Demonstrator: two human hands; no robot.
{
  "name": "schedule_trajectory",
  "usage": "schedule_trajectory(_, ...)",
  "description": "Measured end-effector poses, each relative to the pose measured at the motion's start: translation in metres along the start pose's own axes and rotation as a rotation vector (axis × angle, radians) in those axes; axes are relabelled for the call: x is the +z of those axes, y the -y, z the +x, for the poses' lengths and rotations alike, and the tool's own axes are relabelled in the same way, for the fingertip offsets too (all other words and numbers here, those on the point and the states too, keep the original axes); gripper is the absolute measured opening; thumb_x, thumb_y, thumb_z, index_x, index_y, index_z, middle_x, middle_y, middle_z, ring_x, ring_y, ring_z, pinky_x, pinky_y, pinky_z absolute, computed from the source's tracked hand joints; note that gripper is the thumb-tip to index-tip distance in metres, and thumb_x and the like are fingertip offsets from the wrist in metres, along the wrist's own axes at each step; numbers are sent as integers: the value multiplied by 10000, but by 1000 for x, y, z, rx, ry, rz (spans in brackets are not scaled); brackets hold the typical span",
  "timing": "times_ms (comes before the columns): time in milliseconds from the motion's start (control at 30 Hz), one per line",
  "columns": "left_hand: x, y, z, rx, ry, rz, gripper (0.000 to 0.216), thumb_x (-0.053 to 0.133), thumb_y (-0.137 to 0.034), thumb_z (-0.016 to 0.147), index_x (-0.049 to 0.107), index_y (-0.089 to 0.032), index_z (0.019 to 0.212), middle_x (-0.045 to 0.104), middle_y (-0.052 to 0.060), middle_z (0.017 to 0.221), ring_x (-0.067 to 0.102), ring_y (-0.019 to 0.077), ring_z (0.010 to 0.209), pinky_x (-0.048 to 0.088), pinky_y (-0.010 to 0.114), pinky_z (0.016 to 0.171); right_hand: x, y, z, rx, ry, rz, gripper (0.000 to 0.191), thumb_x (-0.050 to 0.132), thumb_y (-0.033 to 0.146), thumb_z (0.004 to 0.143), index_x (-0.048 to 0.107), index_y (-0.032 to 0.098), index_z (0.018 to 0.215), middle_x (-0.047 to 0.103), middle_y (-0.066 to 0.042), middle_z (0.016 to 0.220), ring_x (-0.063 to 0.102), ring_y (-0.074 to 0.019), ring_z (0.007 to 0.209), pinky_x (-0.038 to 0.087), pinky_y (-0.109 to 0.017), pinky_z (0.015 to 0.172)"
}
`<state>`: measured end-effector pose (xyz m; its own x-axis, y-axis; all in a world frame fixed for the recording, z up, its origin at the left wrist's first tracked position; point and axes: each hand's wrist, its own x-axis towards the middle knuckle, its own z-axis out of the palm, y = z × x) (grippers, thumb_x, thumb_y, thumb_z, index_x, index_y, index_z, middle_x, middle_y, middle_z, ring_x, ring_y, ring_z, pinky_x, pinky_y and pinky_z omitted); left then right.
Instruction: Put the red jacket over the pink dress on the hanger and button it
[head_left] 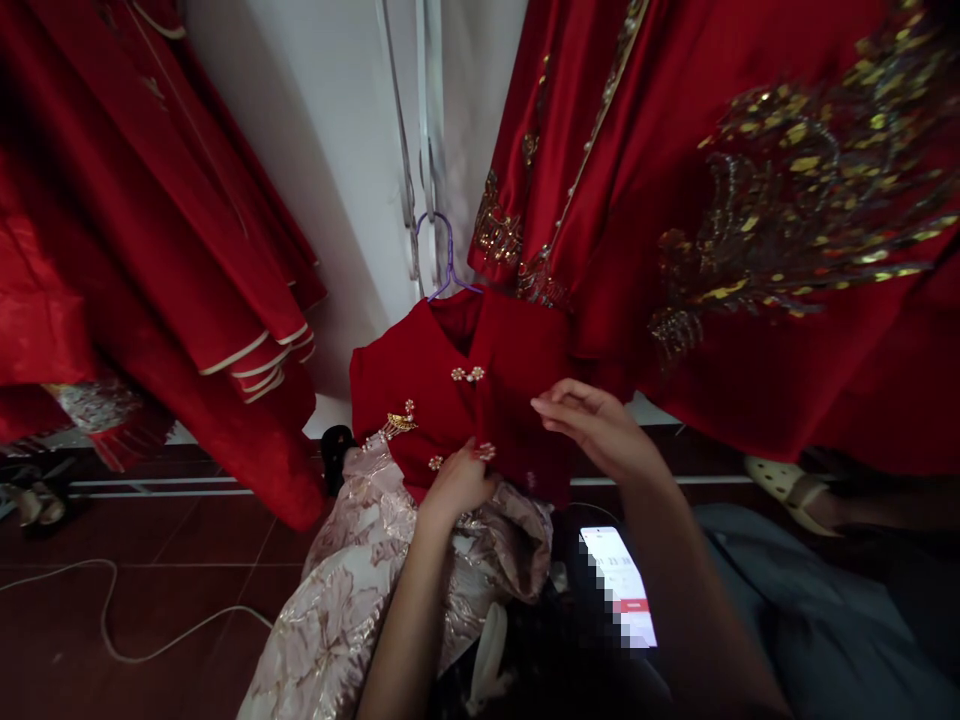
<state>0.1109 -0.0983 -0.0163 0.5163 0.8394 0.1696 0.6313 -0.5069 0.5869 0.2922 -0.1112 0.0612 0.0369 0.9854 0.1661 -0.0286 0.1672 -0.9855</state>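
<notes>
A sleeveless-looking red garment [517, 350] with a V-neck hangs on a purple hanger [451, 262]. A pearl flower clasp [468, 374] sits at its chest, and a gold brooch with pearl strands [397, 422] lies to the left. My left hand [459, 484] is closed on the garment's lower front, beside another pearl flower clasp [485, 452]. My right hand [589, 425] is raised in front of the garment's right side, thumb and fingers pinched together. Anything between those fingertips is too small to make out. Pale floral brocade cloth [330, 610] spreads beneath my left forearm.
Red garments [217, 240] hang at the left, and a red gown with gold sequins [795, 200] hangs at the right. A lit phone [630, 590] lies below my right hand. A white cable [112, 620] crosses the tiled floor. Another person's foot in a clog [787, 490] shows at right.
</notes>
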Motion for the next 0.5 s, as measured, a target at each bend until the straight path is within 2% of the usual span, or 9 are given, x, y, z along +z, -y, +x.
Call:
schedule_trajectory(100, -15, 2, -9, 64, 60, -48, 228, 491, -355, 822, 611, -181, 910, 609, 79, 893, 594, 204, 820, 459, 308, 757, 10, -23, 10, -39, -57, -103, 305, 722, 409, 654, 582, 188, 812, 602, -25, 794, 598, -136, 740, 559, -261, 604)
schedule_trajectory(133, -21, 3, -12, 57, 76, -66, 239, 497, -379, 820, 612, -175, 870, 614, 72, 859, 592, 195, 780, 461, 302, 729, 13, -31, 13, -33, -28, -151, 306, 699, 419, 679, 595, 189, 853, 609, -31, 799, 600, -138, 734, 557, -262, 587)
schedule_trajectory(200, -32, 6, -18, 49, 116, -127, 262, 513, -415, 814, 608, -172, 832, 625, 57, 814, 586, 173, 723, 461, 281, 677, 18, -46, 15, 9, 115, -229, 308, 665, 413, 718, 609, 193, 925, 627, -46, 843, 614, -145, 752, 557, -275, 594)
schedule_trajectory(267, -42, 10, -23, 49, 130, -209, 272, 526, -429, 812, 602, -173, 862, 638, 43, 809, 584, 151, 695, 461, 260, 648, 23, -56, 15, 27, 270, -279, 307, 660, 393, 728, 613, 198, 962, 640, -55, 895, 625, -156, 792, 562, -310, 657)
schedule_trajectory(333, -51, 13, -28, 42, 84, -296, 293, 537, -420, 812, 586, -179, 971, 648, 39, 847, 593, 141, 715, 469, 250, 658, 30, -62, 14, 0, 341, -313, 300, 663, 379, 729, 618, 202, 967, 648, -56, 910, 630, -163, 808, 557, -340, 711)
schedule_trajectory(433, -59, 14, -30, 11, 11, -401, 342, 517, -421, 828, 550, -185, 1072, 648, 38, 898, 604, 139, 769, 479, 245, 678, 42, -64, 12, -57, 352, -318, 276, 648, 372, 744, 619, 201, 959, 658, -53, 897, 634, -162, 796, 546, -361, 751)
schedule_trajectory(500, -60, 14, -28, 4, -28, -417, 325, 501, -444, 833, 570, -178, 1007, 639, 29, 880, 593, 135, 767, 474, 241, 678, 48, -64, 11, -87, 326, -323, 288, 662, 353, 732, 615, 195, 968, 663, -53, 901, 635, -163, 794, 541, -367, 766)
